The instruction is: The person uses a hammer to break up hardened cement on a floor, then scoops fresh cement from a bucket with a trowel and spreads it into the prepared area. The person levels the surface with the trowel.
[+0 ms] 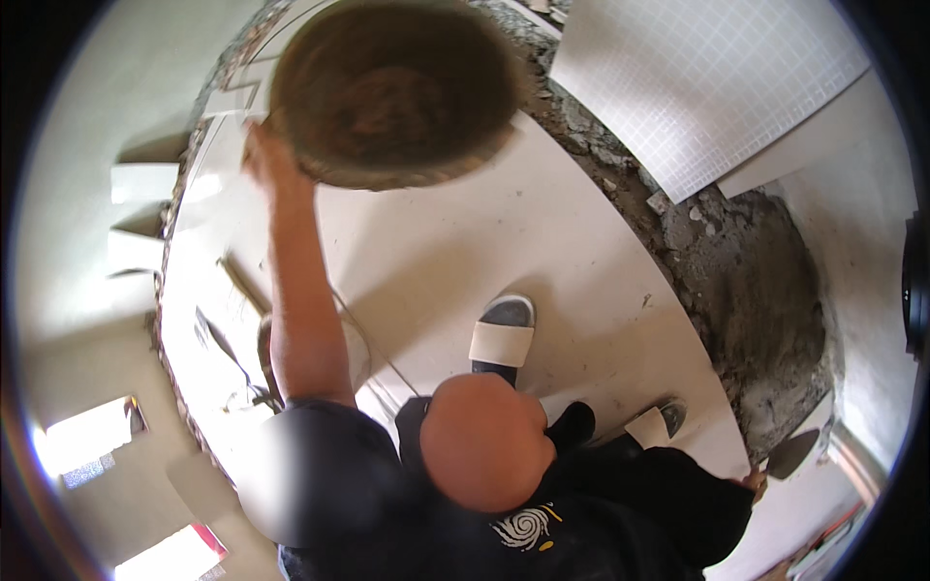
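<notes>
My left hand (266, 158), at the end of an outstretched arm, grips the rim of a wide round basin (397, 92). Dark brown and blurred, the basin is held up above the pale floor, tilted with its round face toward the view. At the far lower right, my right hand (756, 481) is closed by a trowel (792, 453) with a grey blade; its handle is mostly hidden in the fingers.
Grey mortar (775, 300) lies in a rough strip along the right, edged with rubble. A large white grid-patterned tile (707, 87) leans over its far part. A bucket (356, 353) stands behind my left forearm. My slippered foot (503, 329) rests on the pale floor (572, 242).
</notes>
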Motion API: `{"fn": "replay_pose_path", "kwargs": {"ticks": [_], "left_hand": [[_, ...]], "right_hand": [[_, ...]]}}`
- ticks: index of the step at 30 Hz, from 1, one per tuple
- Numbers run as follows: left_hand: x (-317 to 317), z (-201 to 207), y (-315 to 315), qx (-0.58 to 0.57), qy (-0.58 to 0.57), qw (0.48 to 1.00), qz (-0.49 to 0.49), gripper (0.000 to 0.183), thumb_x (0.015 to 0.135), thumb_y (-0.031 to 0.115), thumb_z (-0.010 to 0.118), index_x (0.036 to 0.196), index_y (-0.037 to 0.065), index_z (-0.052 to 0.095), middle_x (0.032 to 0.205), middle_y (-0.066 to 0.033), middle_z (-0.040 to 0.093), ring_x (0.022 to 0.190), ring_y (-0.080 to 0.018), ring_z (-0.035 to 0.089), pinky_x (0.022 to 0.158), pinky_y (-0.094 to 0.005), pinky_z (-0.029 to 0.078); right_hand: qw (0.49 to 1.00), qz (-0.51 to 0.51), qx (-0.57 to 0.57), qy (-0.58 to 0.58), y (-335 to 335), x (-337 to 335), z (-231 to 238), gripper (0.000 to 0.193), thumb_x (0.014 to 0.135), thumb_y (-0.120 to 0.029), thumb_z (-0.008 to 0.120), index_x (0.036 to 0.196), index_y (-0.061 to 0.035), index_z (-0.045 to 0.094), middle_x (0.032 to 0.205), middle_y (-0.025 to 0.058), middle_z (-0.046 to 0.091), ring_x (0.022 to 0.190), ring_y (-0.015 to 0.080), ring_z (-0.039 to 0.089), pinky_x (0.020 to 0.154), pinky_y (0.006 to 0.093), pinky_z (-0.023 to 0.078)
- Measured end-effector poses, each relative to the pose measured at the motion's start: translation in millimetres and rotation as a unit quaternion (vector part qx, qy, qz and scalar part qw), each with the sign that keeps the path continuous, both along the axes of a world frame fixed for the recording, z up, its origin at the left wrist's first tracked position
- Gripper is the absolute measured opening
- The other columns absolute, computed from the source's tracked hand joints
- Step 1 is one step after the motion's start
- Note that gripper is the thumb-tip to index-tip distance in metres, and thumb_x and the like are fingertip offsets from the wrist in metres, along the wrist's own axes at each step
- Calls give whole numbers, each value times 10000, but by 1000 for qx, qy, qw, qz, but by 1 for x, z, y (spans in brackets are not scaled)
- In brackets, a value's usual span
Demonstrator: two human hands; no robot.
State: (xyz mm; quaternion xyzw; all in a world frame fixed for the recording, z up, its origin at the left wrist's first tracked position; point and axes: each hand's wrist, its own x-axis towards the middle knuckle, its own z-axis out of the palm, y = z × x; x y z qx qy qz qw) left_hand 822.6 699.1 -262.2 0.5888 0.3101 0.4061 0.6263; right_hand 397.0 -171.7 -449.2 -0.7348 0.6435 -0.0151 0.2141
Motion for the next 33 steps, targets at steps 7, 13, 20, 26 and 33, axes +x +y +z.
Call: {"fn": "replay_pose_path", "kwargs": {"ticks": [7, 13, 20, 26, 33], "left_hand": [[69, -98, 103, 112, 210, 967, -89, 386, 994, 288, 479, 1150, -56, 556, 1037, -150, 634, 846, -247, 640, 799, -350, 536], [85, -143, 102, 252, 326, 907, -84, 387, 995, 286, 477, 1161, -56, 551, 1044, -154, 631, 849, -249, 640, 802, -350, 535], [64, -136, 28, 391, 365, 841, -77, 390, 995, 284, 474, 1173, -56, 544, 1052, -159, 628, 852, -252, 641, 806, -349, 534], [22, -99, -84, 484, 359, 794, -81, 393, 996, 282, 472, 1183, -56, 539, 1058, -162, 625, 856, -255, 641, 809, -349, 533], [-6, -62, -205, 549, 371, 729, -171, 396, 997, 280, 470, 1196, -56, 532, 1066, -167, 622, 859, -258, 642, 813, -348, 531]], "right_hand": [[989, 57, -99, 96, 83, 10, 28, 509, 891, -398, 584, 1210, -4, 534, 1161, 247, 607, 1101, 387, 578, 923, 477, 445], [986, 87, -113, 83, 137, 55, 101, 499, 915, -419, 546, 1231, -34, 532, 1046, 275, 645, 986, 427, 622, 863, 468, 477], [960, 236, -69, 134, 132, 66, 72, 429, 948, -426, 484, 1234, -106, 486, 1065, 227, 623, 964, 419, 621, 848, 511, 485], [915, 328, -158, 176, 12, 101, 8, 342, 969, -417, 479, 1126, -113, 491, 930, 175, 617, 724, 348, 666, 590, 437, 544], [966, 226, 12, 127, -106, 128, -11, 408, 976, -413, 434, 1179, -65, 500, 976, 216, 664, 825, 377, 680, 794, 487, 530]]}}
